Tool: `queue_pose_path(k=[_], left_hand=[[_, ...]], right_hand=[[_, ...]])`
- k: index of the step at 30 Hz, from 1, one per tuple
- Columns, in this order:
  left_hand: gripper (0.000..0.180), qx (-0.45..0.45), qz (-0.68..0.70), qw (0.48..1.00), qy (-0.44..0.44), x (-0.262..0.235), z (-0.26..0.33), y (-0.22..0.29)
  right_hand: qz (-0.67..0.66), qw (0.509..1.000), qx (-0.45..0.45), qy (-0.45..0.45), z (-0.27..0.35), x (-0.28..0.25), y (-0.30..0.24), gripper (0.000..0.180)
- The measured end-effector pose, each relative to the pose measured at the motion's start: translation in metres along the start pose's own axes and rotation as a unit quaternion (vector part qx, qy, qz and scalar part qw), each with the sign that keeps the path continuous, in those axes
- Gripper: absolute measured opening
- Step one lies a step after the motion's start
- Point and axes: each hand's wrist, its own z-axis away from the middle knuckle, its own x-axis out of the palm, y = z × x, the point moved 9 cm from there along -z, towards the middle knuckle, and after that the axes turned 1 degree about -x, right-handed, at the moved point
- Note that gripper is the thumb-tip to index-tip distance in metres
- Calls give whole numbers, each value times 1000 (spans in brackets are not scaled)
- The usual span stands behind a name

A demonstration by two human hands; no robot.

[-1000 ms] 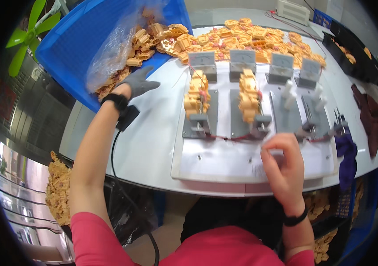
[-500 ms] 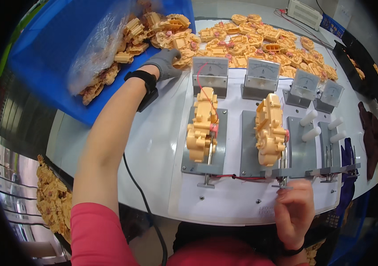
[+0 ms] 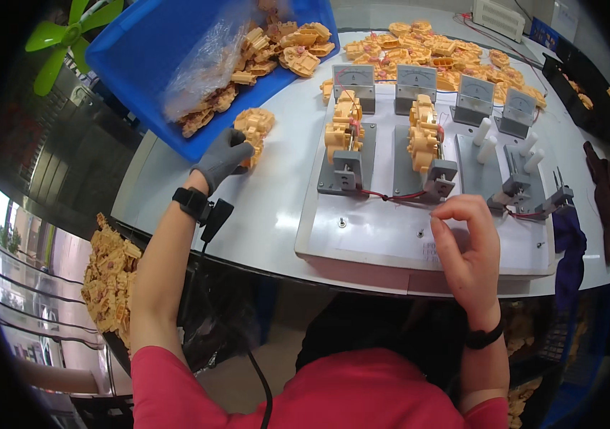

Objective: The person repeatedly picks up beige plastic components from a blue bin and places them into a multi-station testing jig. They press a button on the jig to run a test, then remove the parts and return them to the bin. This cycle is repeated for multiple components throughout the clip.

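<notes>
My left hand (image 3: 223,159), in a grey glove, is closed on a yellow plastic gear housing (image 3: 256,129) above the white table beside the blue bin. My right hand (image 3: 471,247) is bare, thumb and forefinger brought together just in front of the second fixture's grey clamp block (image 3: 439,177); whether something thin is between them I cannot make out. One yellow housing (image 3: 423,132) is mounted upright on that fixture. Another housing (image 3: 344,132) stands on the first fixture (image 3: 369,154) to its left. Behind the fixtures stand several analog meters (image 3: 416,77).
A tilted blue bin (image 3: 133,68) at the far left holds housings and clear plastic wrap. More housings are piled (image 3: 448,53) behind the meters. White pegs (image 3: 487,150) rise from the fixtures on the right. A black cable hangs from my left wrist's band (image 3: 192,204).
My left hand has come back from the heap by the bin's corner, now with a housing in it. My right hand remains in front of the second fixture. The whole view has shifted.
</notes>
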Motion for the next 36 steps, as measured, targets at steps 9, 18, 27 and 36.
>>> queue_pose_path(k=[9,18,27,36], left_hand=[[44,138,299,927,-178,16,108,15],[45,122,584,744,-300,77,110,-12],[47,72,592,733,-327,58,67,-54],[52,128,598,757,-232,24,140,-6]], right_hand=[[-72,996,-40,31,15,-2,-17,17],[-211,964,-52,-153,23,122,-75,42],[-135,955,-112,-241,57,151,-84,29],[-187,960,-29,-205,27,133,-64,47]])
